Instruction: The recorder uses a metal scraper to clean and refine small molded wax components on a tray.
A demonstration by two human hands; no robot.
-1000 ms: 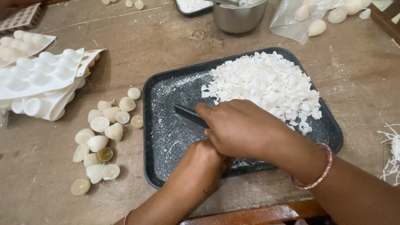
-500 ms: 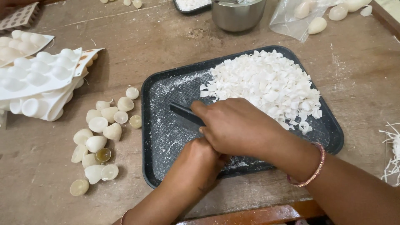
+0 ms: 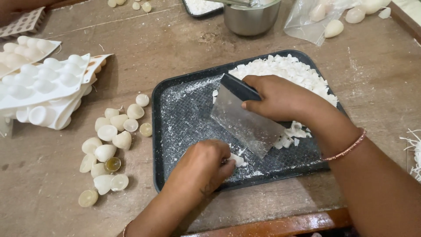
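A black tray [image 3: 175,109] lies on the wooden table, with a heap of white chopped pieces [image 3: 289,72] at its far right. My right hand [image 3: 280,98] grips a metal bench scraper [image 3: 243,120] by its black handle, blade lifted and tilted above the tray's middle. My left hand [image 3: 204,164] rests on the tray's near edge, its fingertips pinching a small white piece [image 3: 237,160].
Several pale egg-shaped pieces [image 3: 109,140] lie left of the tray. White silicone moulds [image 3: 44,85] are stacked at far left. A steel bowl [image 3: 252,15] and a plastic bag [image 3: 315,17] with white lumps sit behind the tray. A wooden table edge [image 3: 280,224] runs along the front.
My right hand has lifted the scraper off the tray and tilted it, showing the blade. My left hand stays at the tray's near edge with a white piece.
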